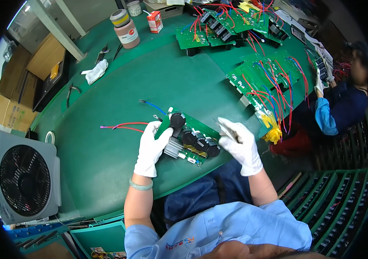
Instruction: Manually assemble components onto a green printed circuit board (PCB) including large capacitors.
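Observation:
My left hand [151, 146], in a white glove, grips the left end of a green circuit board [205, 128]. The board is tilted, its component side toward me. Several black round capacitors [188, 136] stand in a row along it, beside a grey finned heatsink [173, 148]. Red wires [127, 125] and a blue wire [154, 106] trail off its left end onto the table. Just off the board's right end is my right hand [241, 144], also gloved, with fingers closed around something slim and pale that I cannot make out.
Wired circuit boards [261, 77] lie at the right on the green table [119, 82], with more stacked [227, 26] behind. A fan [24, 179] stands at the left. Pliers [71, 93], a crumpled white glove [96, 72] and a bottle [126, 34] lie farther back. A co-worker [344, 101] sits at right.

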`<state>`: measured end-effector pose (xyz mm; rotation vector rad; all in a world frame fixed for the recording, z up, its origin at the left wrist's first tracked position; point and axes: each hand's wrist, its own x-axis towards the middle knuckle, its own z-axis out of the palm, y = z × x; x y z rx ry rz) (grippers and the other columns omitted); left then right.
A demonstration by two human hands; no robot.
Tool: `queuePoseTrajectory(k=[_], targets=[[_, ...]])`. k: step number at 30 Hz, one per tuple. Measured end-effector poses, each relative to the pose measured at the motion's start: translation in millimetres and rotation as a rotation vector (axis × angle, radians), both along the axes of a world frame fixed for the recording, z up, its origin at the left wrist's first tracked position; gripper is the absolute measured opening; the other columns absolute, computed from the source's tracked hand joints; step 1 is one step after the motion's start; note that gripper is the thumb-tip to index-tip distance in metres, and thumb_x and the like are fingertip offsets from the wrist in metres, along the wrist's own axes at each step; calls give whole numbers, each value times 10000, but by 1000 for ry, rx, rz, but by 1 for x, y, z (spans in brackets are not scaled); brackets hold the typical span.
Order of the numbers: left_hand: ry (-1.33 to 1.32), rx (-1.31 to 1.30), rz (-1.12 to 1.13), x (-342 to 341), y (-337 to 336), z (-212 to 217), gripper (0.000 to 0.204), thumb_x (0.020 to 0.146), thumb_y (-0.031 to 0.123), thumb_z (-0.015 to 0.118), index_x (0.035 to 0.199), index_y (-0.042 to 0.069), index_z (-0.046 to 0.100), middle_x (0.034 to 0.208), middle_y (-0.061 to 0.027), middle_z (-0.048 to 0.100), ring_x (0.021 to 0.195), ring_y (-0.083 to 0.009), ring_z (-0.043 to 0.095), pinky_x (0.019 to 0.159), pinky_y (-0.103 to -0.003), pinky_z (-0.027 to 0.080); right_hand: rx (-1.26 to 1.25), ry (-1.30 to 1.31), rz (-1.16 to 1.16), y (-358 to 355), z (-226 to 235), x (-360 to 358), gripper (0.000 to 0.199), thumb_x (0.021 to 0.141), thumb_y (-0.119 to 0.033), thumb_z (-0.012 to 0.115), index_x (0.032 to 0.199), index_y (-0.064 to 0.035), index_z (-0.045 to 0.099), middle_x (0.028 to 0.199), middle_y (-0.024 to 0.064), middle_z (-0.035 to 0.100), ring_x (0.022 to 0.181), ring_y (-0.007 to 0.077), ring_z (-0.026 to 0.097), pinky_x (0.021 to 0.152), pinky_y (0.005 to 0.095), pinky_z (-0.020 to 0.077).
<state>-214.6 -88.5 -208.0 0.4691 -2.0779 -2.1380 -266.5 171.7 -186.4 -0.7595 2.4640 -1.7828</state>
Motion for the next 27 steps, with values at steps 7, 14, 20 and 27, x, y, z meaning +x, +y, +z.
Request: queuePoseTrajectory(k=[7,14,20,27], targets=[[11,-28,35,-3,1,-5,221,871,103,663,1028,19,532,892,-6,566,781,-50,504,677,-207,424,-12,150,-39,-27,-19,32,532,679,-51,781,1177,-8,597,1129,159,609,1025,284,610,895,334,482],[-4,335,-27,-4,-4,-20,269,931,194,595,1138,32,540,948,14,558,791,-39,502,759,-189,409,49,321,137,-9,-9,-22,461,752,0,694,1199,-44,594,1155,137,619,1016,282,629,878,309,499],[-151,63,11,-9,14,-2,344,843,64,671,1152,13,528,1040,-43,590,879,-86,561,752,-234,480,212,471,77,-3,-12,-6,443,772,-89,686,1207,-107,605,1166,93,620,945,251,646,742,307,543],[3,81,30,-4,12,-15,405,811,22,697,1176,22,521,1077,-49,585,967,-113,560,856,-266,472,4,248,-59,16,1,19,470,780,-78,695,1229,-18,570,1021,153,622,985,283,592,814,329,504]])
